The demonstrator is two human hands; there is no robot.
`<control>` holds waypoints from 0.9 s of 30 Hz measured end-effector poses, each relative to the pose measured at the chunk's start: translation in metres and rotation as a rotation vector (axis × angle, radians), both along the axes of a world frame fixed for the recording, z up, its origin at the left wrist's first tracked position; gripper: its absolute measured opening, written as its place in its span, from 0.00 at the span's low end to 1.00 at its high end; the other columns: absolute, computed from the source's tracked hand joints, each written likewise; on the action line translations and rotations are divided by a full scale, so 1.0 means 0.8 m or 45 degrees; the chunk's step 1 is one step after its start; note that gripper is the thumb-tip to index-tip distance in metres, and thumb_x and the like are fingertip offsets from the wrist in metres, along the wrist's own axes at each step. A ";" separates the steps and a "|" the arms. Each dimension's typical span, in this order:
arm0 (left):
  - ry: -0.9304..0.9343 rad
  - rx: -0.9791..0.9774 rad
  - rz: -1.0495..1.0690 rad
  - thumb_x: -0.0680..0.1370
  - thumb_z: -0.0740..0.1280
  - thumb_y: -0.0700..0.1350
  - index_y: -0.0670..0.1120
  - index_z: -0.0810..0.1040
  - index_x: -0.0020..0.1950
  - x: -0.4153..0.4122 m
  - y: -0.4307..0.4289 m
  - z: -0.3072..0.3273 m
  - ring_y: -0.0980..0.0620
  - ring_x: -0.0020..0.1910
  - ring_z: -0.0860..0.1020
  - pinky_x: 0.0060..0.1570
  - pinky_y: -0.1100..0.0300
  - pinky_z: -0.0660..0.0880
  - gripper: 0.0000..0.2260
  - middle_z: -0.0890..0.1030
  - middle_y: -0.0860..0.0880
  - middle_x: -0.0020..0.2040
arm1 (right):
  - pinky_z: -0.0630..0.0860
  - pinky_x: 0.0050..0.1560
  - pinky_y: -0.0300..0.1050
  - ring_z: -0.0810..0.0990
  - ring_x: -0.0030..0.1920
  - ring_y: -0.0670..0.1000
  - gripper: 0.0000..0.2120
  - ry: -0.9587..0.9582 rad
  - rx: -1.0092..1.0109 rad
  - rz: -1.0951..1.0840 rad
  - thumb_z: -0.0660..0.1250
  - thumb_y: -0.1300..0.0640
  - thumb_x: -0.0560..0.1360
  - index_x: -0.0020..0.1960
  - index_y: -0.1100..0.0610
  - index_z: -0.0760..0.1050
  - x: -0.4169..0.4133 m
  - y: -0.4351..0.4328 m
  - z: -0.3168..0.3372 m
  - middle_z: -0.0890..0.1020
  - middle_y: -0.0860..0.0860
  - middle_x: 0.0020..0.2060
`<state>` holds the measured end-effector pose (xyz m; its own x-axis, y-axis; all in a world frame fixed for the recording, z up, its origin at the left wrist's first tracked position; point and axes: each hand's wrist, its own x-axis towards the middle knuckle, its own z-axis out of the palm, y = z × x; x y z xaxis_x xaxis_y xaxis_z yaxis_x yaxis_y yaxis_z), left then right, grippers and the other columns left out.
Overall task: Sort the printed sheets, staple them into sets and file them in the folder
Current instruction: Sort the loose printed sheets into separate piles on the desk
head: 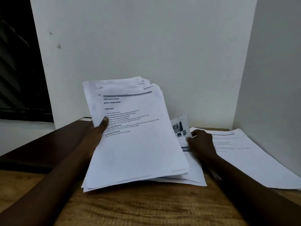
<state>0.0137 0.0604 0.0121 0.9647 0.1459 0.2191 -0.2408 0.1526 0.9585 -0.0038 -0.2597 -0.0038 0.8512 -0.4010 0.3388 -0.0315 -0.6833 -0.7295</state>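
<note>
My left hand (96,129) grips a thick stack of printed sheets (135,144) at its left edge, thumb on the top page, and holds it tilted above the wooden table (146,206). The top page carries a grey header bar and lines of text. Behind the stack's right edge my right hand (202,142) pinches a single sheet with small photos (180,128). More sheets lie flat under the stack's lower right corner (197,176). A separate pile of printed sheets (247,157) lies on the table to the right. A dark brown folder (48,144) lies at the left.
A white wall stands close behind the table and another closes in on the right side. A dark window opening fills the upper left. Bare wood shows along the table's front edge.
</note>
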 end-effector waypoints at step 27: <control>0.062 -0.119 -0.390 0.81 0.64 0.45 0.43 0.76 0.66 -0.056 -0.031 0.019 0.41 0.58 0.82 0.51 0.48 0.82 0.14 0.83 0.42 0.61 | 0.79 0.42 0.51 0.84 0.43 0.57 0.13 -0.245 0.688 0.512 0.77 0.58 0.68 0.47 0.54 0.75 -0.030 0.053 0.025 0.84 0.58 0.44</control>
<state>-0.0310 0.0358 0.0276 0.9759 -0.1352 0.1711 -0.1244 0.2991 0.9461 -0.0281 -0.2176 0.0159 0.9138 -0.2221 0.3401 0.3113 -0.1551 -0.9376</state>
